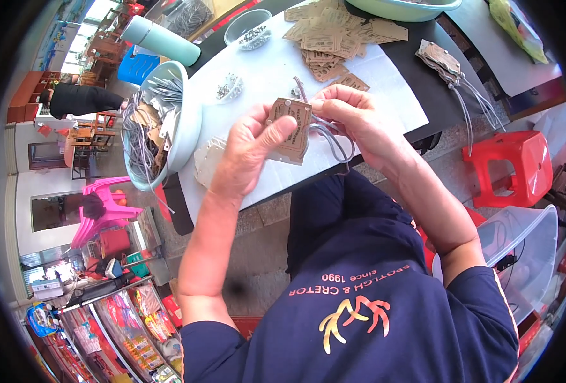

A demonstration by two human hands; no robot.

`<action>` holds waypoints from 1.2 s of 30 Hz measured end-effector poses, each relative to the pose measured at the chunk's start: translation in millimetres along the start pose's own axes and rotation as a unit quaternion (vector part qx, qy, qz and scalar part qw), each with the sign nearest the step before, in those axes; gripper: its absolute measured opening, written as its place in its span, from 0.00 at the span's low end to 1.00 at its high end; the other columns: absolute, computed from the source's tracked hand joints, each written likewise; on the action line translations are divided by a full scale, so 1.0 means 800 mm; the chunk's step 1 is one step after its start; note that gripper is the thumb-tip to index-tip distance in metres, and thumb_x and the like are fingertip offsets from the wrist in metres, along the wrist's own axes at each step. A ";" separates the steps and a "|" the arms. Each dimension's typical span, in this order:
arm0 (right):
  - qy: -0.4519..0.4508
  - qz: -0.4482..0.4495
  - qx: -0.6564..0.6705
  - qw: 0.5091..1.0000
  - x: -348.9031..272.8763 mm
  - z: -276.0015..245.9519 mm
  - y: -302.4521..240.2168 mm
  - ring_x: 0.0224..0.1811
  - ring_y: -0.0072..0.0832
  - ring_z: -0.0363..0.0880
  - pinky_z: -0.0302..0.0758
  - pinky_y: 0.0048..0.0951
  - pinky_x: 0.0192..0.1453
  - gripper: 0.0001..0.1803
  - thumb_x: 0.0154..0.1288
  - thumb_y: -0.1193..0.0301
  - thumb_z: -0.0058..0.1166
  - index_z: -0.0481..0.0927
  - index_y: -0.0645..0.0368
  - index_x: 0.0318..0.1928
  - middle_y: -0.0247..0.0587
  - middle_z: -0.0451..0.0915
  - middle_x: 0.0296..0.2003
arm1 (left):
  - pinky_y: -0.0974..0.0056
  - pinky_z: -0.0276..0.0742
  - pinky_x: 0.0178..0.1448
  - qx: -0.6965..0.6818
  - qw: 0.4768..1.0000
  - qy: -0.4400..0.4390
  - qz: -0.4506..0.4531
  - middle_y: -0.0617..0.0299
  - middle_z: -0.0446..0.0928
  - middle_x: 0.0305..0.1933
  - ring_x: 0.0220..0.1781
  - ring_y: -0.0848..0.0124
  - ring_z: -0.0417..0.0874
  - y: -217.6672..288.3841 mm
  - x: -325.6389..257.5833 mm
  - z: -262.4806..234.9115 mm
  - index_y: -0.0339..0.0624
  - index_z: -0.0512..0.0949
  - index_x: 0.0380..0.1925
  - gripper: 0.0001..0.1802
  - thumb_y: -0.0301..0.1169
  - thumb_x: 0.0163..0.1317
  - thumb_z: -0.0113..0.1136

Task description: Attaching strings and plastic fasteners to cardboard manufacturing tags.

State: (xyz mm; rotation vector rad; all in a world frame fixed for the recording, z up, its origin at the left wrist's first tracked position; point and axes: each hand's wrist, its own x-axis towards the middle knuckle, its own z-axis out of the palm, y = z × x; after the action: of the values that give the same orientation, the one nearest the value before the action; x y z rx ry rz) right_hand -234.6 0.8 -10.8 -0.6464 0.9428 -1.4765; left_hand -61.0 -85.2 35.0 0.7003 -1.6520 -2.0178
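Note:
My left hand (243, 152) grips a brown cardboard hang tag (290, 142) over the white sheet, its thumb flat on the printed face. Up against the tag's upper right edge, my right hand (358, 115) pinches a grey cord (345, 153) that loops down below the fingers. One cord end sticks up above the tag. Whether the cord passes through the tag's hole is hidden by the fingers. A small clear dish (229, 88) of metal eyelet-like pieces sits just beyond. Farther back lies a heap of loose brown tags (331, 41).
A pale green basin (190, 121) holding grey cords and tags stands at left, near a mint bottle (158, 39). Another clear bowl (248, 29) holds small metal parts. Bundled corded tags (441, 60) lie at right. A red stool (513, 167) stands beside the table.

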 end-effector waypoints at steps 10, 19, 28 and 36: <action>-0.075 -0.077 -0.136 0.985 0.002 0.003 -0.027 0.37 0.13 0.73 0.72 0.20 0.44 0.10 0.67 0.67 0.58 0.81 0.60 0.42 0.28 0.79 0.34 | 0.62 0.87 0.38 -0.064 0.997 0.002 -0.053 0.55 0.82 0.41 0.40 0.66 0.86 -0.003 -0.009 0.003 0.33 0.77 0.47 0.14 0.28 0.62 0.62; -0.107 -0.208 -0.270 0.934 0.020 0.003 -0.041 0.39 0.11 0.72 0.69 0.17 0.39 0.11 0.70 0.65 0.54 0.79 0.60 0.39 0.28 0.79 0.36 | 0.65 0.85 0.33 -0.071 0.995 0.005 -0.065 0.55 0.81 0.38 0.39 0.67 0.86 -0.003 -0.019 0.007 0.32 0.76 0.47 0.16 0.28 0.61 0.63; 0.036 -0.221 0.046 0.974 0.024 -0.015 -0.106 0.19 0.16 0.74 0.73 0.17 0.23 0.13 0.74 0.66 0.44 0.76 0.62 0.36 0.34 0.80 0.28 | 0.67 0.79 0.26 -0.074 0.991 0.003 -0.112 0.50 0.81 0.32 0.24 0.68 0.82 -0.011 -0.028 0.000 0.33 0.76 0.46 0.15 0.28 0.60 0.63; 0.053 -0.259 0.028 0.964 0.044 -0.041 -0.111 0.20 0.15 0.74 0.73 0.17 0.24 0.11 0.75 0.68 0.43 0.76 0.62 0.39 0.34 0.79 0.27 | 0.69 0.79 0.26 -0.055 0.990 -0.027 -0.127 0.51 0.82 0.31 0.23 0.70 0.82 -0.008 -0.028 0.000 0.33 0.76 0.45 0.18 0.32 0.59 0.66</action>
State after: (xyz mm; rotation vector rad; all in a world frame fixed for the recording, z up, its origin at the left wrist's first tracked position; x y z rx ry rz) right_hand -313.9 -31.3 42.5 -0.8196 0.8442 -2.0102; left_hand -43.3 -70.1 31.3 0.8599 -1.5310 -2.3028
